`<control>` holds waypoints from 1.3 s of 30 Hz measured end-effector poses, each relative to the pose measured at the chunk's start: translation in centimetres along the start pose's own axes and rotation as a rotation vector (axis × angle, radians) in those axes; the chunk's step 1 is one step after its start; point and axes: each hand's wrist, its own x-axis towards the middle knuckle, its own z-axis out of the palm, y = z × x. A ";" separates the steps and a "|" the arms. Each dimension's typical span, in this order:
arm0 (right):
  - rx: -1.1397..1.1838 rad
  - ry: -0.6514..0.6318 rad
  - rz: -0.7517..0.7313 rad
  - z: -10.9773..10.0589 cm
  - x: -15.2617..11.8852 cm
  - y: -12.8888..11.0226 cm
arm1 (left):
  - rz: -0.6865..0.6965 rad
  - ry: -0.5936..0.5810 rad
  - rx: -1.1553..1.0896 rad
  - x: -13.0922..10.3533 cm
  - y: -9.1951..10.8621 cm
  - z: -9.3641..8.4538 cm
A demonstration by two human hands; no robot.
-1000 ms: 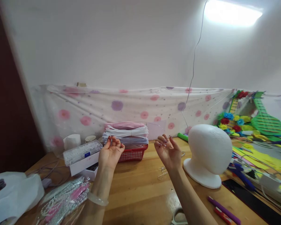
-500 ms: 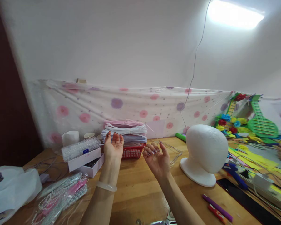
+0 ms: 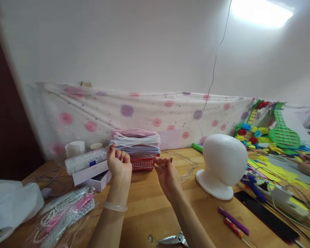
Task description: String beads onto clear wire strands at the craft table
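A thin, pale wire (image 3: 144, 166) stretches between my two hands above the table. My left hand (image 3: 119, 164) has its fingers curled in around one end of it. The fingertips of my right hand (image 3: 167, 177) pinch the wire on the other side. Behind my right hand, loose loops of similar wire (image 3: 192, 164) lie on the tabletop. Just beyond both hands stands a red basket (image 3: 143, 164) with bundles of pink, white and pale blue strips (image 3: 136, 142) stacked on it.
On the right are a white foam head (image 3: 223, 163), a purple pen (image 3: 232, 221), a phone (image 3: 266, 215) and a power strip (image 3: 286, 203). Scissors (image 3: 172, 239) lie near me. Bead box (image 3: 85, 161) and bagged pearls (image 3: 67, 217) sit left. Another person's hand (image 3: 308, 165) is far right.
My left fingers have curled in from a more open pose, and my right fingers have closed into a pinch. The view has shifted slightly, bringing more of the scissors into sight.
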 end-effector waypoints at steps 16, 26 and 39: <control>0.266 0.247 -0.177 0.7 -1.2 3.5 | -0.105 -0.029 0.039 -4.3 -3.3 -3.3; 0.320 0.265 0.005 0.3 -5.4 3.7 | -0.261 -0.050 -0.022 -9.0 -3.8 -8.0; 0.283 0.262 0.063 -2.1 -8.3 1.8 | -0.492 0.071 -0.033 -10.3 -2.7 -9.3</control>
